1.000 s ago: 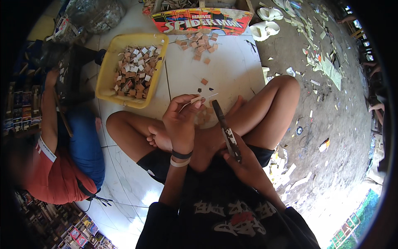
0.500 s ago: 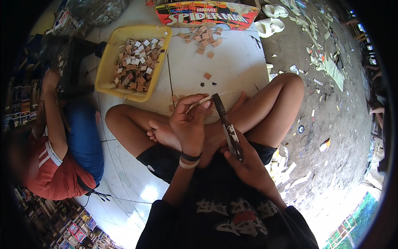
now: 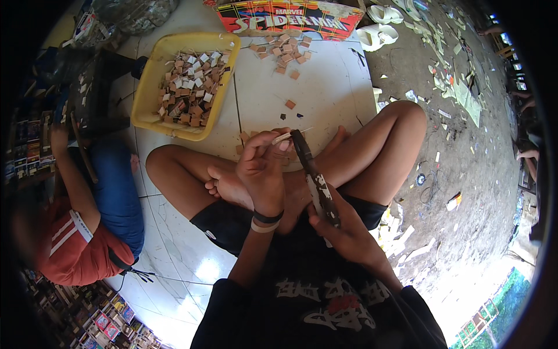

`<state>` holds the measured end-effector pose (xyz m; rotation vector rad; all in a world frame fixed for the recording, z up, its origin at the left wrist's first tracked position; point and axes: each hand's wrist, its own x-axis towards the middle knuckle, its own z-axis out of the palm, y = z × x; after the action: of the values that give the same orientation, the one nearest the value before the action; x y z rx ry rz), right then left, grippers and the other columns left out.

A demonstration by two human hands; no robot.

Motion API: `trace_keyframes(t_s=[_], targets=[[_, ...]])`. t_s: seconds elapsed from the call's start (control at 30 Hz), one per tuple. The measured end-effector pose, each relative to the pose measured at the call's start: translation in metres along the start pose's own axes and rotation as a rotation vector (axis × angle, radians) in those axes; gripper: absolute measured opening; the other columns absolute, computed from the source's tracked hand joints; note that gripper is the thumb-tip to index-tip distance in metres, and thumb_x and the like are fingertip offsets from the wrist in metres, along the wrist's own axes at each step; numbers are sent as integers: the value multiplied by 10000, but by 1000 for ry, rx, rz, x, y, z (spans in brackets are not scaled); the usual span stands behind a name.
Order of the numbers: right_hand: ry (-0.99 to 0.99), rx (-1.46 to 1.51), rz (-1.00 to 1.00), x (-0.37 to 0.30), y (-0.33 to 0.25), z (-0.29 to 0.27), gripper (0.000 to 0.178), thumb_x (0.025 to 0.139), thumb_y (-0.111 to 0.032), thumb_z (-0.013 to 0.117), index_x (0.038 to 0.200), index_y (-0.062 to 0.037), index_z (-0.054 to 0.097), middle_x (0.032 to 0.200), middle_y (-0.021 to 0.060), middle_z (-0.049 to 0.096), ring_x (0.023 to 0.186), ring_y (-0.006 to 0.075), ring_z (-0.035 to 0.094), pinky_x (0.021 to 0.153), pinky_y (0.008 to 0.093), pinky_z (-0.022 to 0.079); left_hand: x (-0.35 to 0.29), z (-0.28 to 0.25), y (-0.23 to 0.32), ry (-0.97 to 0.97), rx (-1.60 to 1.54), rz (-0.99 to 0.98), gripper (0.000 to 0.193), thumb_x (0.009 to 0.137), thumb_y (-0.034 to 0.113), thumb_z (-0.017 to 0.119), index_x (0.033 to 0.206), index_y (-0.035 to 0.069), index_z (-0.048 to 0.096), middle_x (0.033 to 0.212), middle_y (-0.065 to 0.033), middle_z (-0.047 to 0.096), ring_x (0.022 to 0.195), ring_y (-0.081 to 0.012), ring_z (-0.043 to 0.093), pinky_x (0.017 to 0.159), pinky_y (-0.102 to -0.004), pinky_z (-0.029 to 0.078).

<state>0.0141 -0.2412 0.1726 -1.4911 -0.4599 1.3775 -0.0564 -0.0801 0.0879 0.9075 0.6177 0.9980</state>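
Pinching what seem pale sticks [image 3: 282, 138], the left hand [image 3: 261, 173] curls; the right hand [image 3: 347, 230] grips a dark bar [image 3: 306, 156].

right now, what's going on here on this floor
A seated person pinches thin pale sticks in the left grip; the right grip holds a dark tool, its tip beside them. Ahead, a yellow basin holds small brown and white pieces, and loose brown squares lie on the white floor. A co-worker in red is at left.

Left grip [image 3: 263, 177] was raised, thumb [image 3: 282, 150] pinched against fingers [image 3: 254, 145]. Right grip [image 3: 344, 228] sat lower, clenched, nearer torso [image 3: 325, 273]. Both forearms [image 3: 251, 260] angled inward; legs [image 3: 366, 152] were folded, knees [image 3: 411, 115] spread wide.
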Motion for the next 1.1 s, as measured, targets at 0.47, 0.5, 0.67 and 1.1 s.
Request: trace_keyframes(t_s=[0.47, 0.5, 0.67, 1.1], targets=[[37, -112, -87, 2, 5, 11, 589, 1005, -30, 642, 1541, -21, 400, 1006, 13, 564, 898, 100, 533, 817, 262, 467, 1, -3, 6, -27, 135, 81, 228, 980, -97, 664, 1169, -13, 569, 1199, -194, 718, 1144, -215, 696, 997, -295, 565], [38, -111, -88, 2, 5, 11, 599, 1005, -31, 644, 1549, -19, 393, 1003, 14, 563, 898, 101, 533, 819, 263, 468, 1, -3, 7, -31, 138, 80, 226, 982, -98, 659, 1169, -10, 566, 1201, -195, 716, 1147, -215, 694, 1000, -296, 563], [20, -111, -32, 1, 0, 11, 636, 1005, -24, 644, 1576, -9, 363, 1082, 76, 589, 980, 135, 555, 890, 289, 470, 1, -5, 8, -39, 143, 101, 210, 994, -94, 644, 1164, -5, 556, 1208, -196, 708, 1155, -217, 687, 1002, -299, 558], [-20, -108, -67, 3, -1, 12, 607, 1020, -50, 638, 1565, -8, 374, 1075, 65, 601, 970, 135, 568, 890, 297, 482, 1, -9, 15, -51, 188, 112, 197, 1018, -75, 622, 1187, -20, 537, 1208, -198, 703, 1151, -224, 692, 1010, -298, 562]])
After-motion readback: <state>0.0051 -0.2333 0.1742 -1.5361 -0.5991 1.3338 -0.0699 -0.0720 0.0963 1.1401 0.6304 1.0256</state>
